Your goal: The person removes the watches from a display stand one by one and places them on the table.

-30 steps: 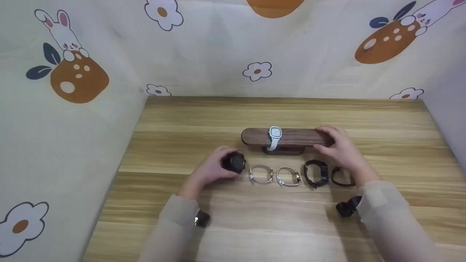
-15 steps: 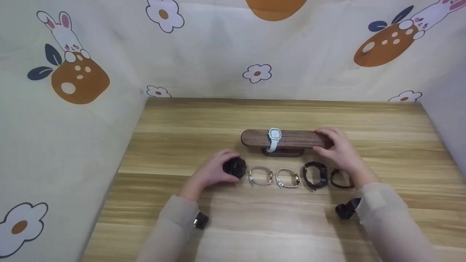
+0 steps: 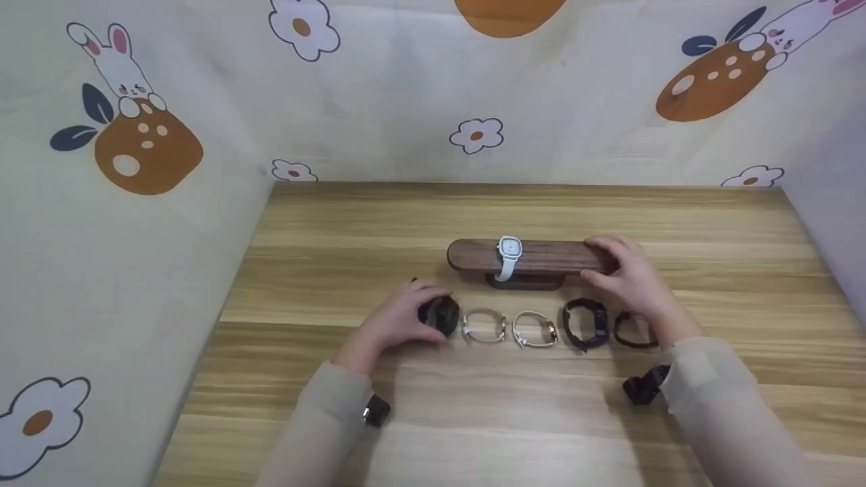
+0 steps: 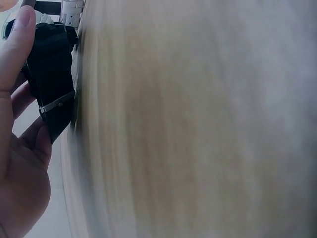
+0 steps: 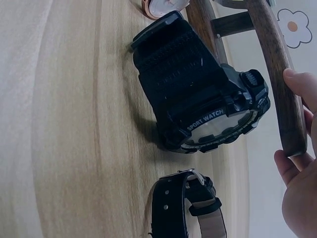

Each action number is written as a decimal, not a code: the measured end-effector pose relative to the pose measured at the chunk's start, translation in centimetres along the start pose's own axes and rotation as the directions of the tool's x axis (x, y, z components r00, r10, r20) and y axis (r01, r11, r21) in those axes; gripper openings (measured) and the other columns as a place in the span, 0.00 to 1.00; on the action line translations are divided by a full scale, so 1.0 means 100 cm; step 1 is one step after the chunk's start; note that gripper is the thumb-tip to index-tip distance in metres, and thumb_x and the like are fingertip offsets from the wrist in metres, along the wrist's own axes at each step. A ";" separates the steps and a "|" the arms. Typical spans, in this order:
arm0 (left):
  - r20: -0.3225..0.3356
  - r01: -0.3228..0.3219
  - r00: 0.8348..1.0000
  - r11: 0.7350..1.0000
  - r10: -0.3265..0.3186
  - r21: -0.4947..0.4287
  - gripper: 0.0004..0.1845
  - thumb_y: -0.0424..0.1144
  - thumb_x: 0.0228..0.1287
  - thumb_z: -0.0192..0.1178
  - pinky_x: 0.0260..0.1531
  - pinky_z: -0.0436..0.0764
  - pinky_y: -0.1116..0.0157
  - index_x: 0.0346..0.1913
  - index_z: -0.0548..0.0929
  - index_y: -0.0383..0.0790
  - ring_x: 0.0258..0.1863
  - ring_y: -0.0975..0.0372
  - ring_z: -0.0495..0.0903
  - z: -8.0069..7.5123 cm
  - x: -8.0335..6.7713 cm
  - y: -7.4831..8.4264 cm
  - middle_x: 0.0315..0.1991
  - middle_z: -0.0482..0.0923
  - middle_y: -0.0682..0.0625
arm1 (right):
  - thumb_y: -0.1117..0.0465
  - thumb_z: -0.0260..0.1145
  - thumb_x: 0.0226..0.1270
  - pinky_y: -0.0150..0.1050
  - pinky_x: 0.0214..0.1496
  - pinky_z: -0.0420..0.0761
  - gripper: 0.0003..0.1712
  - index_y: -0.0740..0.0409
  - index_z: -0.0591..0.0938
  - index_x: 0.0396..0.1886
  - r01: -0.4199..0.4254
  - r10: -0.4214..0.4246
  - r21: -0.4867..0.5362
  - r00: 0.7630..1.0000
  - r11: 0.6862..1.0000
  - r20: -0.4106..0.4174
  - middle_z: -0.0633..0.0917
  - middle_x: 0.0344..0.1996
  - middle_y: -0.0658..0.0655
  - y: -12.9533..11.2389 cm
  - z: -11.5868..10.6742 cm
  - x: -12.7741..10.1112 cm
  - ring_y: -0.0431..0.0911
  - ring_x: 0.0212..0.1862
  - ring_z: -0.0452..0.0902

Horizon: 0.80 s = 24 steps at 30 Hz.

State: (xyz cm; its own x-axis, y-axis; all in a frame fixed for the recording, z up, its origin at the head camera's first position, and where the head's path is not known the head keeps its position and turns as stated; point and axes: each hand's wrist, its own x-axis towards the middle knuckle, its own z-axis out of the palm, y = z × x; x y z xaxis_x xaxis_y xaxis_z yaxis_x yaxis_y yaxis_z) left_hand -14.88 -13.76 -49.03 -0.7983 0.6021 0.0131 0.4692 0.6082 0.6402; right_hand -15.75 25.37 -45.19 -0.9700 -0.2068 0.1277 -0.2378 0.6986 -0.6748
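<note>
- The black watch sits at the left end of a row of watches on the table, inside the grip of the left hand; the fingers curl over its top and left side, so the watch lies at the fingertips, on the hand's right.
- In the left wrist view the same watch shows as a dark strap with a metal keeper, pinched between thumb and fingers and lying right against the table's surface.
- Just right of it in the row lie a pale-strapped watch and a gold-toned watch, close together but apart from one another.
- Next comes the sport watch, a chunky black one; the right wrist view shows "SPORT WATCH" on its bezel.
- At the right end of the row is a thin dark watch, partly hidden by the right wrist; it lies just beside the sport watch.
- Behind the row stands the wooden stand, a long rounded bar on a short foot, with a white watch wrapped round its middle.
- The right hand grasps the stand's right end, fingers over the top and thumb on the near side.
- The walls around the table carry flower and rabbit prints.
</note>
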 end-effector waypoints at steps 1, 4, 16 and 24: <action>-0.001 -0.003 1.000 1.000 0.003 0.007 0.45 0.54 0.35 0.76 0.62 0.63 0.52 0.62 0.74 0.44 0.59 0.53 0.67 0.000 0.000 0.000 0.60 0.70 0.47 | 0.60 0.71 0.55 0.63 0.61 0.60 0.32 0.62 0.73 0.59 0.006 -0.006 0.003 1.000 1.000 -0.004 0.69 0.58 0.69 0.000 0.000 0.000 0.65 0.59 0.62; -0.005 -0.010 1.000 1.000 0.010 0.022 0.46 0.55 0.34 0.76 0.61 0.64 0.53 0.62 0.74 0.43 0.59 0.53 0.68 -0.001 0.000 0.000 0.60 0.71 0.47 | 0.61 0.71 0.55 0.63 0.61 0.60 0.32 0.62 0.73 0.59 0.012 -0.012 0.013 1.000 1.000 -0.006 0.69 0.58 0.70 0.000 0.001 0.001 0.64 0.59 0.62; -0.035 0.013 0.999 0.999 -0.012 0.031 0.44 0.57 0.39 0.73 0.62 0.63 0.51 0.62 0.73 0.44 0.60 0.51 0.67 -0.002 -0.001 0.006 0.61 0.70 0.43 | 0.58 0.71 0.56 0.65 0.61 0.60 0.33 0.60 0.71 0.61 -0.007 0.007 0.006 1.000 1.000 0.011 0.67 0.60 0.69 0.002 -0.001 0.000 0.65 0.60 0.61; -0.042 0.005 0.999 0.998 -0.003 0.069 0.45 0.60 0.41 0.71 0.61 0.63 0.50 0.64 0.71 0.44 0.60 0.53 0.66 -0.003 0.001 0.010 0.62 0.70 0.46 | 0.59 0.71 0.56 0.64 0.61 0.60 0.33 0.61 0.72 0.60 0.000 0.000 0.008 1.000 1.000 0.007 0.68 0.60 0.68 0.001 0.000 0.001 0.64 0.60 0.62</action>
State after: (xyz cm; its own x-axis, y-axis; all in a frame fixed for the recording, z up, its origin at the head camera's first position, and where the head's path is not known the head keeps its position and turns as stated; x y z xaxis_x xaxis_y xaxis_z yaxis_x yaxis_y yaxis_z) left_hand -14.63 -13.24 -48.20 -0.8148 0.5781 0.0441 0.4897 0.6456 0.5860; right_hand -15.82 25.40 -45.20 -0.9695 -0.2118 0.1230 -0.2377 0.6928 -0.6808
